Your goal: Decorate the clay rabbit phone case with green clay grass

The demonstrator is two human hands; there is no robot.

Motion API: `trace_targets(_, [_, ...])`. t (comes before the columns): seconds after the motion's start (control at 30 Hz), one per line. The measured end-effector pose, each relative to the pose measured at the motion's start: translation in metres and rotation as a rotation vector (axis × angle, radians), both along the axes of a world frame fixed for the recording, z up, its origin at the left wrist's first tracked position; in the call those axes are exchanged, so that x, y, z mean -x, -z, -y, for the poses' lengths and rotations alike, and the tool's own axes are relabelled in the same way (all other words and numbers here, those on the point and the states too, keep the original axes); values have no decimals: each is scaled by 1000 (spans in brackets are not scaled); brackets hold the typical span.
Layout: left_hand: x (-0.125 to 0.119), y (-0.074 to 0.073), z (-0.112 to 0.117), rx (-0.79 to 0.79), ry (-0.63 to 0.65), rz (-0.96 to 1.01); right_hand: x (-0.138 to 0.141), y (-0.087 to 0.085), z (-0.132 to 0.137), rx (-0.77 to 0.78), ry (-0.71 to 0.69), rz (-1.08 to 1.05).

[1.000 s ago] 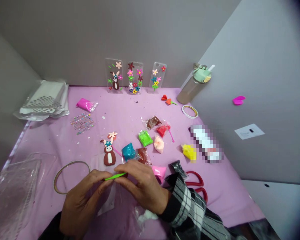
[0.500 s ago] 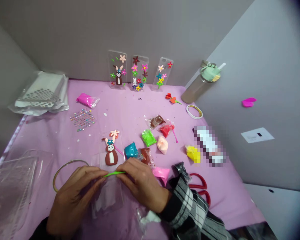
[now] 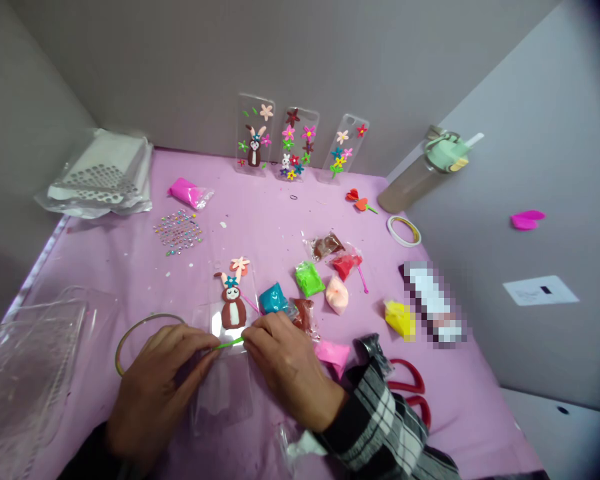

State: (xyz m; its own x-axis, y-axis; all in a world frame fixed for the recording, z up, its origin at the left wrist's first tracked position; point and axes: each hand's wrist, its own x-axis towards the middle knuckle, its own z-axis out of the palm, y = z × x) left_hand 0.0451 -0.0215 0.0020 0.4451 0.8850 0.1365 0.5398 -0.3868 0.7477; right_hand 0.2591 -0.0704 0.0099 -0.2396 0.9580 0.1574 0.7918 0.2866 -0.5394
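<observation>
The left hand (image 3: 167,380) pinches one end of a thin green strip (image 3: 229,343), and the right hand (image 3: 293,370) pinches the other end. The strip is just on the near side of the bunny (image 3: 234,313) that lies on clear plastic (image 3: 223,393). A blue bag (image 3: 273,298) is just right of this bunny, and shiny gems (image 3: 180,232) are past the bunny, to its left.

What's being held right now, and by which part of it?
A thin green strip: the left hand pinches it toward its left end, the right hand toward its right end.
</observation>
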Motion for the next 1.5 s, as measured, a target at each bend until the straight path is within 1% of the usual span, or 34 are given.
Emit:
trace_targets(0.23, [-2,-1,2,-30,3,-7,-2,2,2,-30,-1,32])
trace_targets(0.53, [-8,-3,-1,-105,-8,-10,-2,1,4,-25,27,46])
trace_targets(0.8, [-6,-4,0,-95,-6,-21,-2,-2,4,-67,18,-9])
trace_targets(1.0, [-7,-2,0,-106,-4,-36,1,-2,3,-61,6,62])
trace_targets(1.07, [-7,-2,1,-123,-25,-33,1,-5,3,-64,-1,17])
trace_targets(1.2, [-7,-2,3,-215,-39,-7,1,-12,3,-46,20,-203])
trace_targets(1.3, [-9,-2,4,-255,29,15,2,-14,3,-24,18,-300])
trace_targets(1.4, [-11,-3,5,-252,125,28,3,-14,5,-24,-6,-341])
trace_targets(1.5, [-14,-5,5,-237,150,35,3,-13,6,-34,-33,-375])
